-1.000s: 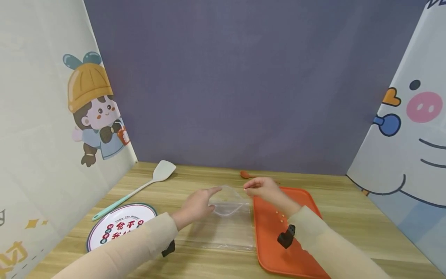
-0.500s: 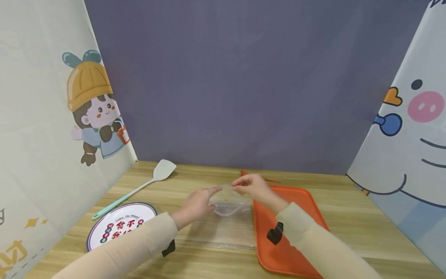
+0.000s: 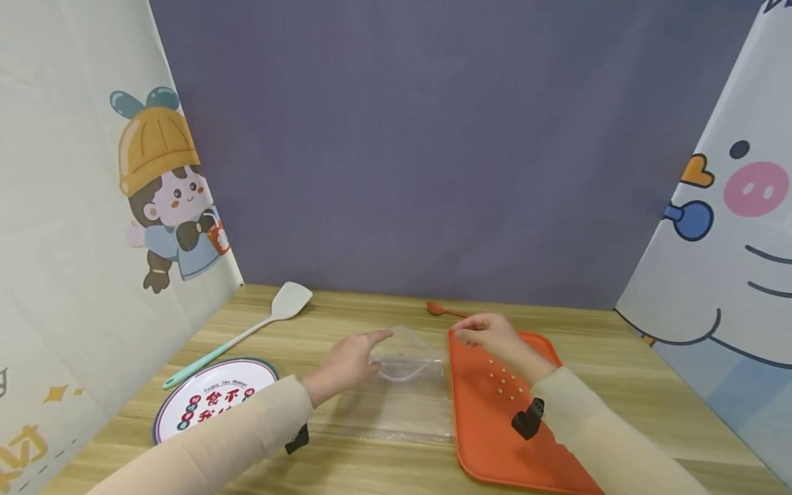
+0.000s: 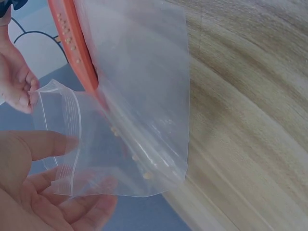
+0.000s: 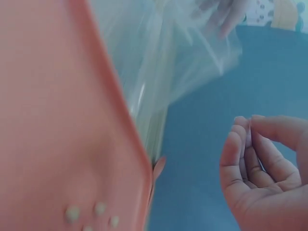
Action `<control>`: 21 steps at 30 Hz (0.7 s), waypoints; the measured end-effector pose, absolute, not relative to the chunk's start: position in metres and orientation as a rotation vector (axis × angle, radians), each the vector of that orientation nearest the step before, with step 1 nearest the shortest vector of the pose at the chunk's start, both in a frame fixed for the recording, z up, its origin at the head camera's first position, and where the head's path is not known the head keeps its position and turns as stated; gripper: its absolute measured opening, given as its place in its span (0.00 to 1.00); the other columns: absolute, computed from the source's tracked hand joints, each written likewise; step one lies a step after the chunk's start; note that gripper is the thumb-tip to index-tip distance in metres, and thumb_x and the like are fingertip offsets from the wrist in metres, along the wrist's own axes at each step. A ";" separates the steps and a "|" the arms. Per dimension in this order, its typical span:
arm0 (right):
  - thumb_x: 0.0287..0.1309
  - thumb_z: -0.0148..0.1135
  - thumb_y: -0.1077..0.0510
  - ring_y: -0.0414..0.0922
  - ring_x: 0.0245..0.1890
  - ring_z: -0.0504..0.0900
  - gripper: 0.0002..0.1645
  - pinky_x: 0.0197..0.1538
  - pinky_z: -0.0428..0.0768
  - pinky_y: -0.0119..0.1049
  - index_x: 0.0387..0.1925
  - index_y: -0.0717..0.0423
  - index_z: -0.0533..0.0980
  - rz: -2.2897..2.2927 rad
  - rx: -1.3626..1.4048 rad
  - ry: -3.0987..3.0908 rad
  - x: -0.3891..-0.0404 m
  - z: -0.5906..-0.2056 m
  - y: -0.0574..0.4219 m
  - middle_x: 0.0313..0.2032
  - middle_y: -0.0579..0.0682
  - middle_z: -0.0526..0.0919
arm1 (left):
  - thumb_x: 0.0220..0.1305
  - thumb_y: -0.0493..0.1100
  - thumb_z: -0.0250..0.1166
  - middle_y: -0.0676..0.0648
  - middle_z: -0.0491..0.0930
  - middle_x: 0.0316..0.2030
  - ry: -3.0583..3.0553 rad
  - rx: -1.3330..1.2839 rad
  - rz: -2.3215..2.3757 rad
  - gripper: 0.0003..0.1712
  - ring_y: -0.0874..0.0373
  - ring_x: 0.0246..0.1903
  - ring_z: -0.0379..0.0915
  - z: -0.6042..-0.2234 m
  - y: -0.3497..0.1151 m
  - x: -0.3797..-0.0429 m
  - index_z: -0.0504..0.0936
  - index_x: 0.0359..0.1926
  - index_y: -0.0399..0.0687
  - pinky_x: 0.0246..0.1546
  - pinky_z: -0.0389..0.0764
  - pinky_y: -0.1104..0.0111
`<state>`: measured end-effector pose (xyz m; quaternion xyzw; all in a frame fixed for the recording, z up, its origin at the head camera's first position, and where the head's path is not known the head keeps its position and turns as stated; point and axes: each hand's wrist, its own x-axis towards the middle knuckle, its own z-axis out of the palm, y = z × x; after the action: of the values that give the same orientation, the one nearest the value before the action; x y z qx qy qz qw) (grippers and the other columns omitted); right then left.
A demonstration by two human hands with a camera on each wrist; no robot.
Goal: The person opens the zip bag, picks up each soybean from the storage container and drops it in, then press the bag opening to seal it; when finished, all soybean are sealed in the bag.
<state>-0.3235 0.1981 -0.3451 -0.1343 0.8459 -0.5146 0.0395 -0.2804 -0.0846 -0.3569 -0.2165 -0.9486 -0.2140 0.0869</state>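
My left hand (image 3: 348,364) grips the mouth of a clear zip bag (image 3: 396,409), holding it spread. In the left wrist view, one digit presses the zip bag's ridged zip strip (image 4: 72,120) while the other fingers lie behind the plastic. Inside the bag are several small pale-yellow round pieces (image 4: 147,176) that look like beans. My right hand (image 3: 491,337) hovers over the far left corner of an orange tray (image 3: 495,447). Its fingers are loosely bent, thumb tip close to the fingertips, with nothing visible between them. More of the pale bean-like pieces (image 3: 502,381) lie scattered on the tray.
Left of the bag lies a white plate (image 3: 232,378) with red printed characters, partly under my left sleeve. Behind it rests a white spatula (image 3: 291,302) with a mint handle. A small orange-red spoon (image 3: 436,309) lies near the back wall.
My right hand moved left to the bag's mouth, then back right over the tray, uncovering the pale pieces there. My left hand and the bag have stayed nearly still.
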 end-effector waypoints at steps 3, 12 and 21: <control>0.62 0.63 0.54 0.42 0.35 0.81 0.18 0.47 0.81 0.49 0.49 0.61 0.81 -1.562 -0.401 2.590 -0.325 -0.350 0.219 0.39 0.51 0.87 | 0.52 0.35 0.70 0.38 0.80 0.54 -2.833 -0.640 -0.631 0.36 0.57 0.24 0.71 -0.357 -0.084 -0.281 0.73 0.64 0.46 0.29 0.77 0.64; 0.63 0.61 0.61 0.59 0.47 0.81 0.18 0.48 0.82 0.51 0.51 0.69 0.78 -1.426 -0.374 2.629 -0.330 -0.363 0.258 0.50 0.66 0.81 | 0.52 0.35 0.71 0.37 0.82 0.51 -2.842 -0.642 -0.613 0.36 0.59 0.20 0.66 -0.358 -0.084 -0.282 0.73 0.64 0.47 0.25 0.74 0.66; 0.56 0.66 0.66 0.50 0.38 0.84 0.16 0.40 0.84 0.44 0.46 0.70 0.79 -1.285 -0.385 2.652 -0.345 -0.385 0.268 0.42 0.62 0.85 | 0.52 0.34 0.70 0.36 0.82 0.51 -2.846 -0.648 -0.605 0.36 0.57 0.22 0.71 -0.361 -0.083 -0.283 0.73 0.64 0.46 0.24 0.75 0.67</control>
<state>-0.3447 0.2683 -0.3851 -0.1289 0.8891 -0.4309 0.0845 -0.2827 -0.0826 -0.3610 -0.2167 -0.9517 -0.2022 0.0805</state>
